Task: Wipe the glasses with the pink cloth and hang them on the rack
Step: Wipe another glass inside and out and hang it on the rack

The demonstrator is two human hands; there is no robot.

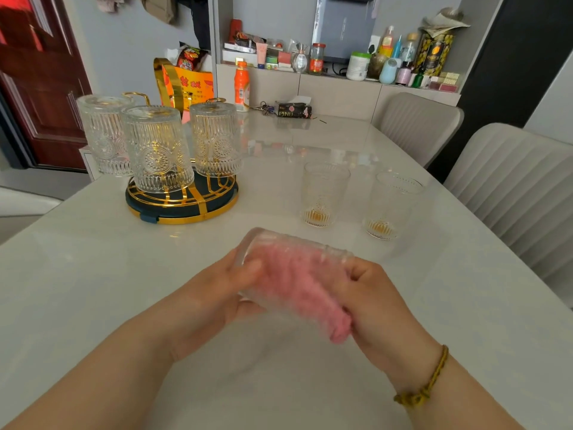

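Glass (279, 252) lies tipped on its side, held over the table (93, 274) near its near edge, mid-width; it's blurred. Pink cloth (297, 283) is stuffed inside, tail out of the mouth. Left hand (214, 293): fingers curled round the base end. Right hand (375, 299): fingers curled, pinching the cloth at the rim. Rack (183, 206) sits toward the left edge with three glasses (156, 150) upside down on it. Two upright glasses (324, 193) stand toward the right edge, apart.

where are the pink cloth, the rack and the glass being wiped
pink cloth (339, 330): head view, bare end sticking out of the glass
rack (178, 220): head view, gold rim at the front of its base
held glass (279, 243): head view, upper side wall
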